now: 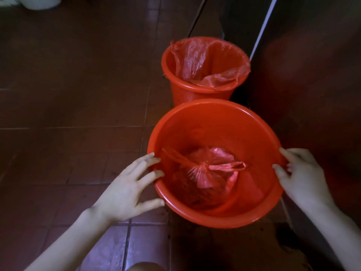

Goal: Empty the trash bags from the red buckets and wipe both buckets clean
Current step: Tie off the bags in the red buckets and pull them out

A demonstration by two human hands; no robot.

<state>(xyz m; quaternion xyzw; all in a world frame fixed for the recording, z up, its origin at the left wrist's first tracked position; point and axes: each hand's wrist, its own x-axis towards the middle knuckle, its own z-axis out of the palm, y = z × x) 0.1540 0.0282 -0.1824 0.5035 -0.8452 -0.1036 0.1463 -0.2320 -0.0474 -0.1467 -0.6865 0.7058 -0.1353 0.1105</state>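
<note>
Two red buckets stand on the tiled floor. The near bucket (214,122) holds a knotted red trash bag (205,173) at its bottom. My left hand (129,184) touches its left rim with spread, straight fingers. My right hand (300,175) has its fingers curled over the right rim. The far bucket (187,92) is lined with an open red trash bag (205,61) draped over its rim.
Dark red floor tiles (78,106) spread out to the left. A dark cabinet or wall (312,75) with a pale metal edge rises close on the right of both buckets. A white object (39,1) sits at the top left corner.
</note>
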